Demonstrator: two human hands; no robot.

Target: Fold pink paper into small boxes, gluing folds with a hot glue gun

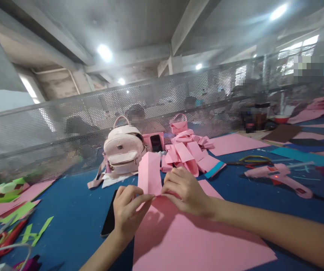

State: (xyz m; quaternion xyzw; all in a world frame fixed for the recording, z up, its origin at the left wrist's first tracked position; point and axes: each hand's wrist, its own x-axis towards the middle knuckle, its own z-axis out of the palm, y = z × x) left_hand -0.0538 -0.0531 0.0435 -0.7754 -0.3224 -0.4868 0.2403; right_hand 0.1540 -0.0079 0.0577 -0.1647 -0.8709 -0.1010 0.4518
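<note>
A folded strip of pink paper (149, 173) stands up between my hands above a large pink sheet (184, 237) on the blue table. My left hand (128, 214) pinches the strip's lower edge with thumb and fingers closed. My right hand (186, 190) presses curled fingers on the same lower edge from the right. A black phone (109, 220) lies flat just under my left hand.
A pink backpack (122, 150) and a pile of folded pink paper pieces (188, 152) sit beyond my hands. A pink glue gun (279, 177) and scissors (252, 161) lie at right. Green and pink scraps (12, 210) cover the left. A mesh screen (66, 124) backs the table.
</note>
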